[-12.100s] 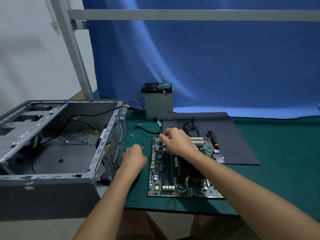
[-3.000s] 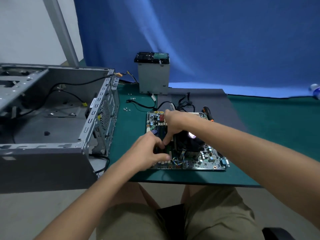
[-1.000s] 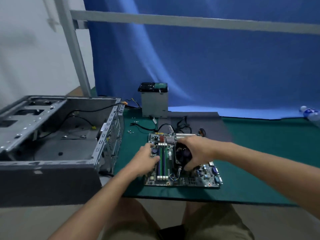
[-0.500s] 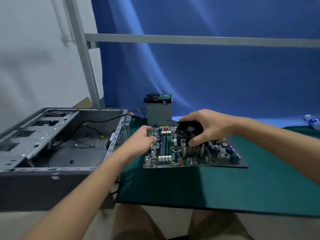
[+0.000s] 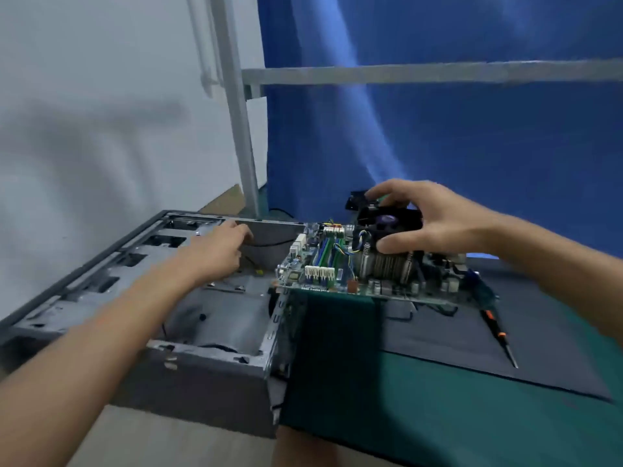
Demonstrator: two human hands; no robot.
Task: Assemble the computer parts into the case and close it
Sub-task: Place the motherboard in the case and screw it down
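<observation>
Above the table's [image 5: 438,416] left edge, in the head view, the right hand [image 5: 435,224] grips the cooler [image 5: 387,237] from above. Its thumb presses the near side, its fingers [image 5: 387,190] curl over the far side, and the forearm reaches in from the right. The motherboard [image 5: 323,274] hangs from that grip, clear of the table and roughly level, with its left edge over the case's right wall. The case [image 5: 209,358] lies open side up just beside the table. Over its hollow the left hand [image 5: 215,254] stretches forward, palm down, fingers loosely bent and holding nothing; whether they touch the far wall cannot be told. A screwdriver [image 5: 499,332] lies on the dark mat [image 5: 455,338] near the board's right end.
</observation>
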